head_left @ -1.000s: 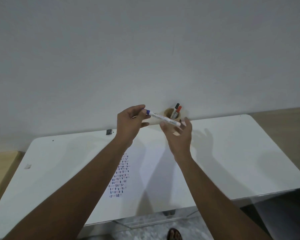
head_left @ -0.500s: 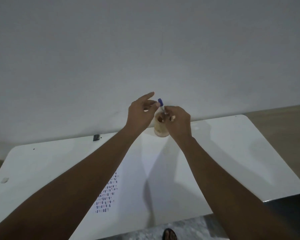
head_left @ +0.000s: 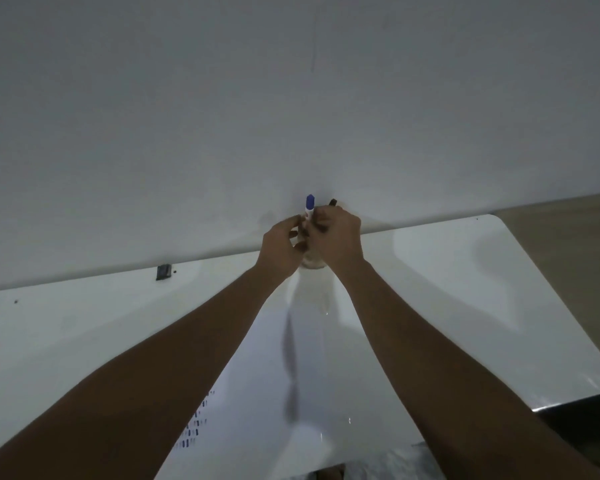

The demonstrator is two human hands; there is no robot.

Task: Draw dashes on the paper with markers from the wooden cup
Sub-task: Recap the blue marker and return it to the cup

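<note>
the blue marker (head_left: 309, 206) stands near upright at the table's far edge, blue cap uppermost, its white barrel running down out of sight. a dark marker tip (head_left: 333, 202) shows just right of it. only the pale base of the cup (head_left: 313, 264) is visible. the paper (head_left: 257, 393) lies flat nearer the viewer, with columns of short blue and red dashes (head_left: 196, 424) at its left side.

The bench (head_left: 465, 278) has a smooth, glossy white top that throws back small glints of light near its front edge, while the wall (head_left: 291, 98) behind it is flat, matt paint. The paper (head_left: 257, 393) lies matt and smooth on the bench, the blue marker (head_left: 309, 206) looks like plastic with a slight sheen, and the floor (head_left: 561, 216) at right shows a pale wood-like surface.
</note>
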